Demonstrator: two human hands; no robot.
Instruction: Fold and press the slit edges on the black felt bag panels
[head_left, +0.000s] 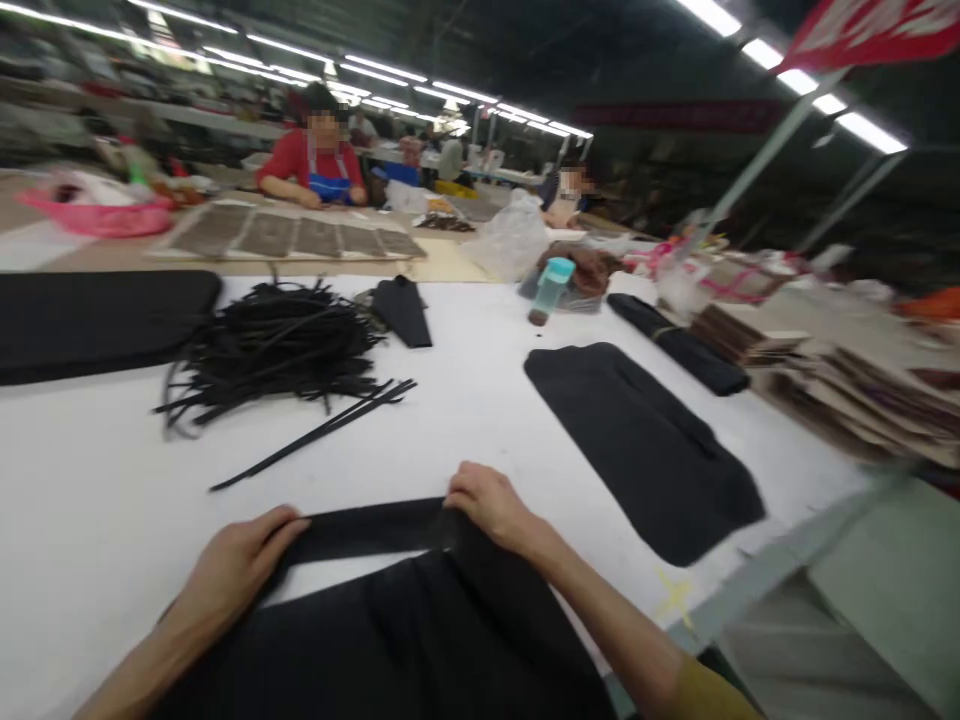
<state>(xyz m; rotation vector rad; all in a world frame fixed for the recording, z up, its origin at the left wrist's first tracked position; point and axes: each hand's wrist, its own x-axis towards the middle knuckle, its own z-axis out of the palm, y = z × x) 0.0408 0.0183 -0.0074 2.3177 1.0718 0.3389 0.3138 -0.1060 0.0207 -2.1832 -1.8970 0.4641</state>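
A black fabric piece [390, 620] lies at the near edge of the white table [465, 400], with a black band [367, 528] running across its top. My left hand [236, 570] is closed on the left end of that band. My right hand [487, 505] pinches the band's right end, fingers curled down over it. Both forearms reach in from the bottom of the view. The picture is smeared by motion.
A heap of black strips [274, 350] lies ahead on the left, with loose strips [322, 425] beside it. A flat black panel [645, 445] lies to the right, a teal-capped bottle [551, 290] beyond. Stacked brown pieces [862, 395] sit far right. Two people sit at back.
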